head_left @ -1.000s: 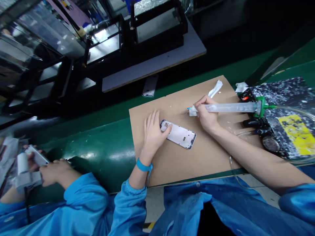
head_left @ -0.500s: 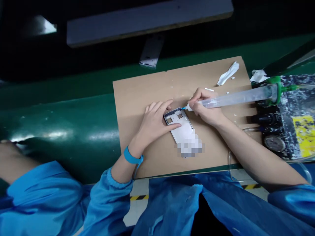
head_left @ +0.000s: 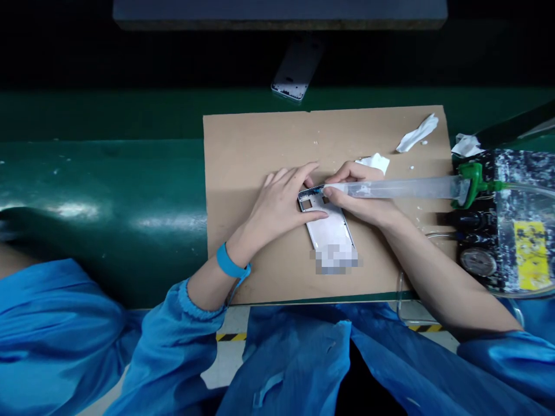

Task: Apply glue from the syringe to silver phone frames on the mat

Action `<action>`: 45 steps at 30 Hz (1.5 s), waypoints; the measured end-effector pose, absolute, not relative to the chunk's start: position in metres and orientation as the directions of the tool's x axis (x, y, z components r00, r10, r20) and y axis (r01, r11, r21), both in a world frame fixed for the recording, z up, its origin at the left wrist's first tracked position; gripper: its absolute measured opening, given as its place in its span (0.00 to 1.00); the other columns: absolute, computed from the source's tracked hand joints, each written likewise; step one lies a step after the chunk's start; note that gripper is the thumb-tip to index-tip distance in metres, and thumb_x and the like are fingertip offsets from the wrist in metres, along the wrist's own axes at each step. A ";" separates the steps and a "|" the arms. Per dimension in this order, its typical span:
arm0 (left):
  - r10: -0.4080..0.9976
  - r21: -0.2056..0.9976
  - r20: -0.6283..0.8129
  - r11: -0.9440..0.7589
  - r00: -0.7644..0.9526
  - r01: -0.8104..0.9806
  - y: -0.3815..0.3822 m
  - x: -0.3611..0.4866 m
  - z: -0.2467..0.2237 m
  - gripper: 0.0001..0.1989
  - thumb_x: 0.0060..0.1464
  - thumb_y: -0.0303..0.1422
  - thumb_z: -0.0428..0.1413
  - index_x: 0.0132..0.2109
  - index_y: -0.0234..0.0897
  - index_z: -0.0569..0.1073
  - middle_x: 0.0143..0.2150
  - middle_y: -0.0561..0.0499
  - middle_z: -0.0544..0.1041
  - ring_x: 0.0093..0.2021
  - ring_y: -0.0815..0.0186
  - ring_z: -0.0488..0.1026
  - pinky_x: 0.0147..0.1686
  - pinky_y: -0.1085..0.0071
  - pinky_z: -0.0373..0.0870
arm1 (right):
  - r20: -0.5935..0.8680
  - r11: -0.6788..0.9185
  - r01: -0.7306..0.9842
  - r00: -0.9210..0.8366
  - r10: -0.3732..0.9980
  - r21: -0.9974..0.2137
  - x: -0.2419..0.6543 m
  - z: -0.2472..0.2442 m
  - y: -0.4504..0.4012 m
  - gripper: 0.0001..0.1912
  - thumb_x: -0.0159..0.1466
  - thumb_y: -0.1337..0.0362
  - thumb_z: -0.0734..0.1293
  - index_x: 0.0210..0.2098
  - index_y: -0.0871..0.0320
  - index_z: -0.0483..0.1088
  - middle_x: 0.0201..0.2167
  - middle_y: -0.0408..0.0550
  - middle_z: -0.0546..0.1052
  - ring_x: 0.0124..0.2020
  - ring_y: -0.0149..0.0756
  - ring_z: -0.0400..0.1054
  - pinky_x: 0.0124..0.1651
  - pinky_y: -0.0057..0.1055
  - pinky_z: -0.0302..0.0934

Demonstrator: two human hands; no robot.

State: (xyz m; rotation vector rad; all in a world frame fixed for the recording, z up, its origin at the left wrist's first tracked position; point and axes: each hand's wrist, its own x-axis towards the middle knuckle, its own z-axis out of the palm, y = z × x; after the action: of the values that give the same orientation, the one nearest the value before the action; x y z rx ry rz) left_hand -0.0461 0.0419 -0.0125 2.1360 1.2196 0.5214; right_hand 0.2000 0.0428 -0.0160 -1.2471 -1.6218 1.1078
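A silvery phone frame with square cut-outs lies slightly tilted on a sheet of cardboard. My left hand steadies its upper part, thumb across the inner face and fingers around the top left corner. Between the fingers of my right hand is a large translucent dispensing syringe, held like a pen. Its blue tip is at the frame's dark top edge; whether it touches cannot be made out. A green cap closes the syringe's back end, joined to a clear hose. Blurring hides the frame's lower end.
On the right stands a stained dispenser box with a round gauge. Crumpled white tissues lie on the cardboard's right side. Another phone frame rests beyond it, under a raised shelf. A co-worker's blue sleeve is at left.
My view has turned and levelled. The syringe lies flatter, and its tip has shifted a little left along the frame's top edge. More of a tissue shows behind my right hand.
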 end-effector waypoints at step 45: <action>0.857 0.680 0.064 -0.413 0.511 0.607 0.042 -0.046 -0.011 0.42 0.62 0.50 0.77 0.75 0.46 0.71 0.63 0.46 0.85 0.63 0.48 0.78 0.63 0.55 0.68 | 0.099 0.154 0.354 -0.170 0.981 -0.923 0.200 -0.012 0.046 0.19 0.65 0.46 0.83 0.33 0.50 0.79 0.31 0.44 0.83 0.29 0.36 0.71 0.31 0.35 0.64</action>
State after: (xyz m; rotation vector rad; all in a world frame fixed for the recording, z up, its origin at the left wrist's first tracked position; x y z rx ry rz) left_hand -0.0460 0.0425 -0.0113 2.1590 1.1903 0.5468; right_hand 0.1996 0.0463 -0.0118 -1.3013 -1.6548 1.0184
